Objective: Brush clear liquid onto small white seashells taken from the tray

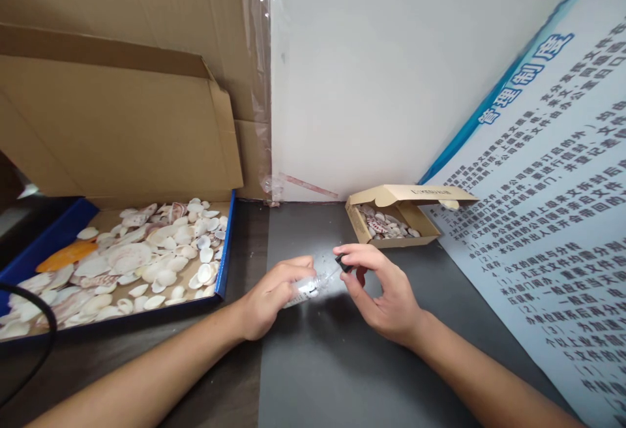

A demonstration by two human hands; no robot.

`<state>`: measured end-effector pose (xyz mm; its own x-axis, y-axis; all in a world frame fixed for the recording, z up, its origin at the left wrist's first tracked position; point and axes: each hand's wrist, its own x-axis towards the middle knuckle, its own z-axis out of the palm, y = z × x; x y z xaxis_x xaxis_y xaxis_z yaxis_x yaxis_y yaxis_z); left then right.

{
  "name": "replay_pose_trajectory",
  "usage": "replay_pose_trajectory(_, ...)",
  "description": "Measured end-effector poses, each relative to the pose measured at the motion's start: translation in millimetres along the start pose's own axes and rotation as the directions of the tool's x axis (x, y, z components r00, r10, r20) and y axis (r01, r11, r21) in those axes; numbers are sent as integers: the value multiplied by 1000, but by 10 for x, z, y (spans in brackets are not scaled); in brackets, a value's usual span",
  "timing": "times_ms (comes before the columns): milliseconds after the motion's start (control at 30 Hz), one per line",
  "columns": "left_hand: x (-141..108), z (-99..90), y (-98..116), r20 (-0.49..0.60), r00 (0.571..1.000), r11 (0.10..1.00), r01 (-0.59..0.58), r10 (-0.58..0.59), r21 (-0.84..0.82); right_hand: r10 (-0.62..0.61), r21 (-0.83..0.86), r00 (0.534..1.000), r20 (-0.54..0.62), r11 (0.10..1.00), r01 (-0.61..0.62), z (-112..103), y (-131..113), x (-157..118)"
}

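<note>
My left hand (274,294) is closed around a small clear bottle (306,290) with printing on its side, tilted so its neck points to the right. A black cap (343,262) is pinched between the thumb and fingers of my right hand (381,284), just off the bottle's mouth. From the cap a thin, pale stem (333,272) runs toward the bottle neck. Whether its tip is still inside the neck I cannot tell. Both hands are above a dark grey mat (313,369).
To the left stands a blue-sided cardboard box (227,245) holding several seashells (130,257) and an orange shell (66,256). A small open carton (405,243) with patterned shells (384,222) is at the back right. A black cable (46,310) curves at far left; a printed poster (552,173) leans right.
</note>
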<state>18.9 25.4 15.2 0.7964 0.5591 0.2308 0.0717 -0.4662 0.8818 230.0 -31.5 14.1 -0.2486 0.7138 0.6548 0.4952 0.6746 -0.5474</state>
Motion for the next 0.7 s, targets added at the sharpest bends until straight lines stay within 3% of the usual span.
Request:
replay_pose_trajectory(267,-4,10,2,-57,998,999,-15,13,-39,-32,-63,999,20,997,33,-5,12,14)
replay_pose_trajectory(700,-6,40,-56,-109,991,985,-97,82,-140,37,-139,998,60,990,-28,-72,-37,55)
